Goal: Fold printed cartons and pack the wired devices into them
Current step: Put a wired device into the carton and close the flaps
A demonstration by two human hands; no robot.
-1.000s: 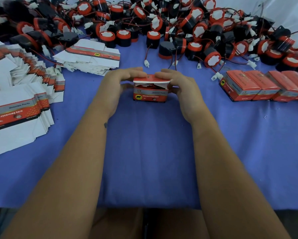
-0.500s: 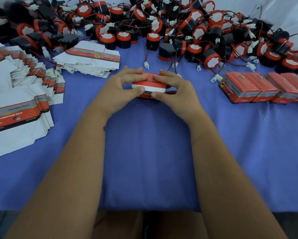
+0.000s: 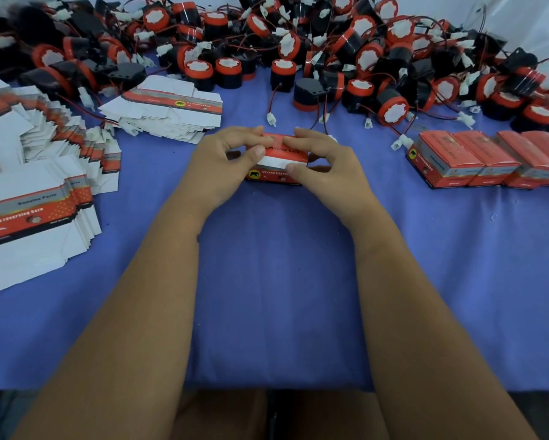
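The small red printed cardboard carton [image 3: 278, 165] sits on the blue cloth-covered bench [image 3: 276, 281] just above the middle of the frame, held between both hands. The left hand [image 3: 222, 160] grips its left end, fingers curled over the top and the thumb pressed against the near upper edge; the right hand [image 3: 327, 163] grips the right end the same way, its thumb on the white strip of the lid flap. The flap looks nearly tucked down, though the fingers cover too much of the top to say whether it is fully closed. To the left of centre, a fanned stack of flat white-and-red unfolded carton blanks [image 3: 168, 112] lies on the cloth, and a larger spread of the same blanks [image 3: 35, 198] fills the left edge of the frame. Across the top of the frame runs a heap of round black-and-red wired devices [image 3: 330, 49], each with a white face, thin red and black leads and small white plug connectors, some trailing onto the cloth near the hands. At the right edge, a row of closed red cartons [image 3: 486, 160] stands side by side, touching one another, well apart from the held carton.
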